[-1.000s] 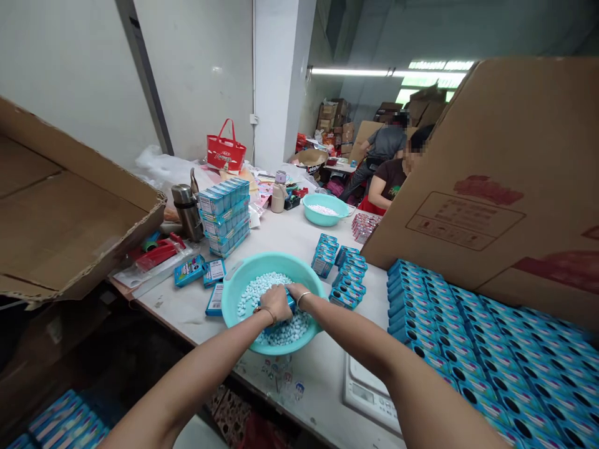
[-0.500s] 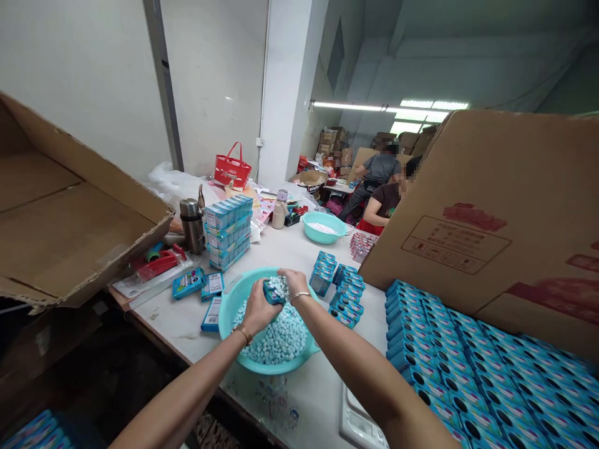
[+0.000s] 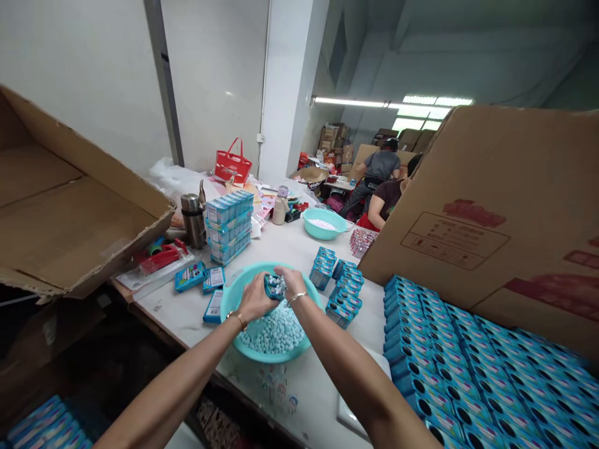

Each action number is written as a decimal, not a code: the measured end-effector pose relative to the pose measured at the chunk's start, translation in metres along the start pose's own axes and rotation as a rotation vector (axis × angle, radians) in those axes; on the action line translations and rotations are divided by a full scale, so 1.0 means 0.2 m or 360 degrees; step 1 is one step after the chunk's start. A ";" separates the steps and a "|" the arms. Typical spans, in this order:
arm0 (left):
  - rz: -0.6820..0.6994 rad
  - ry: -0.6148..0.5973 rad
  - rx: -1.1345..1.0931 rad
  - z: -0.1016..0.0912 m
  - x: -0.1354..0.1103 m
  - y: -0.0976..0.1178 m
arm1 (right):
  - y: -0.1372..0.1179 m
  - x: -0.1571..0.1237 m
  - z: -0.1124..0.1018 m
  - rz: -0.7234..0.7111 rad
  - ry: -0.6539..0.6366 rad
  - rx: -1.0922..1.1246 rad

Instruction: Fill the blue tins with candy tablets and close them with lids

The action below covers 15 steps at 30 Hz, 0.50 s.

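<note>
Over the turquoise basin [image 3: 311,352], my left hand [image 3: 255,299] grips a small dark-blue box [image 3: 271,291] with its fingers wrapped around it. Pale blue and white pellets [image 3: 278,327] show at the box's top and fill the basin below. My right hand [image 3: 293,285] is cupped against the right side of the box, fingers curled around some pellets there; its palm side is mostly hidden. Small blue boxes [image 3: 346,290] stand in rows just right of the basin, and flat blue packs [image 3: 189,276] lie to its left.
Many blue boxes [image 3: 435,349] line the right side before a large cardboard carton [image 3: 468,212]. Another open carton [image 3: 79,218] juts in at left. Stacked packs [image 3: 229,227], a steel flask [image 3: 193,221] and a second basin [image 3: 327,234] stand farther back. Two people sit beyond.
The heap of pellets at the box's top has gone down, and the box's inner edge shows more. Both hands stay over the basin. The view has shifted slightly.
</note>
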<state>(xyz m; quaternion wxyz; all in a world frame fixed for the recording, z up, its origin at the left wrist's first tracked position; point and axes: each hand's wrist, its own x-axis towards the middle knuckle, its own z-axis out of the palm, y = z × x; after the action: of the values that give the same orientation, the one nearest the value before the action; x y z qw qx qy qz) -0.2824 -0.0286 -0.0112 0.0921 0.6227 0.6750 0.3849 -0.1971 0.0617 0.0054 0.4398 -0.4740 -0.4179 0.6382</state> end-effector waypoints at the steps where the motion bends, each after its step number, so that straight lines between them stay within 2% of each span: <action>1: -0.0020 -0.0004 -0.0021 0.01 0.00 0.00 | 0.00 -0.01 0.01 0.0012 -0.0019 -0.0010; 7: -0.0167 -0.0002 -0.0223 0.01 -0.02 -0.01 | -0.04 -0.04 0.03 0.0150 -0.0193 -0.0110; 13: -0.0110 -0.0131 -0.0526 -0.03 -0.01 -0.01 | -0.15 -0.04 -0.12 0.0344 -0.0290 -0.0137; 15: -0.0106 -0.0168 -0.0696 -0.03 -0.01 0.00 | -0.15 -0.04 -0.16 0.0310 -0.0289 -0.0116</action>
<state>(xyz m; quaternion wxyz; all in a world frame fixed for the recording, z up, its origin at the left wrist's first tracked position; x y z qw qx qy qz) -0.2858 -0.0329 -0.0068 0.2729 0.5846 0.5899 0.4856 -0.1601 0.0654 0.0301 0.3187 -0.4682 -0.4308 0.7026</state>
